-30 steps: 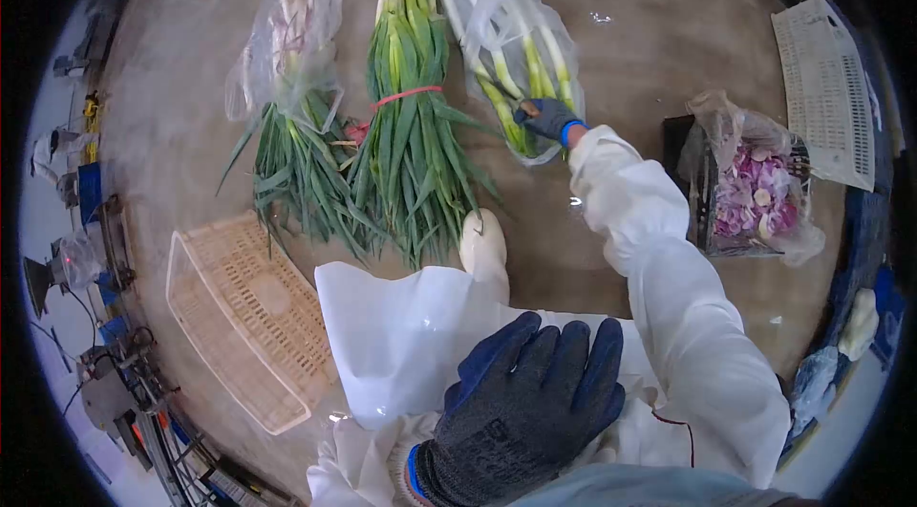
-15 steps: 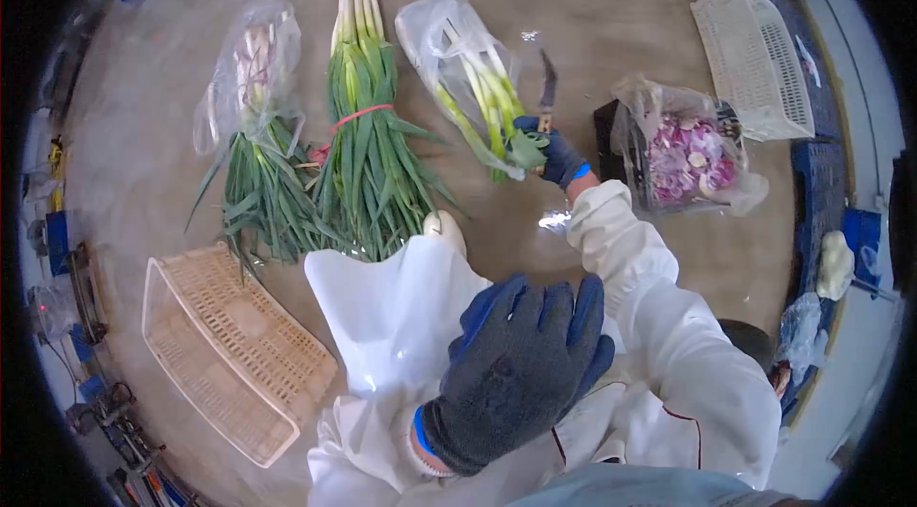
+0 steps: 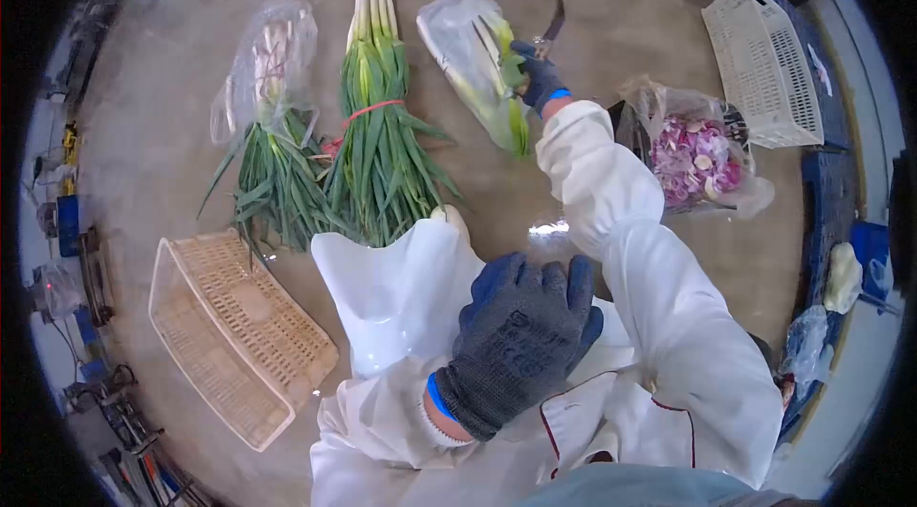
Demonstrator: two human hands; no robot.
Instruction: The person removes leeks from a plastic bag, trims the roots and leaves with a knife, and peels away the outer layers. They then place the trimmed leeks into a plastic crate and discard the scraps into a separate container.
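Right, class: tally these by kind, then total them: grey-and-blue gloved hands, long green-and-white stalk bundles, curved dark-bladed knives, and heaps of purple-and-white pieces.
Grey-and-blue gloved hands: 2 (left hand, right hand)
Long green-and-white stalk bundles: 3 (left bundle, middle bundle, right bundle)
Curved dark-bladed knife: 1
Heap of purple-and-white pieces: 1
Total: 7

Tan basket (image 3: pixel 253 304), white crate (image 3: pixel 764 63), perhaps pinkish bulbs (image 3: pixel 690 161)

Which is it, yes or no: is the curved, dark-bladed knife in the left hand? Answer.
No, the knife is held in the blue-grey-gloved right hand, well apart from the left hand.
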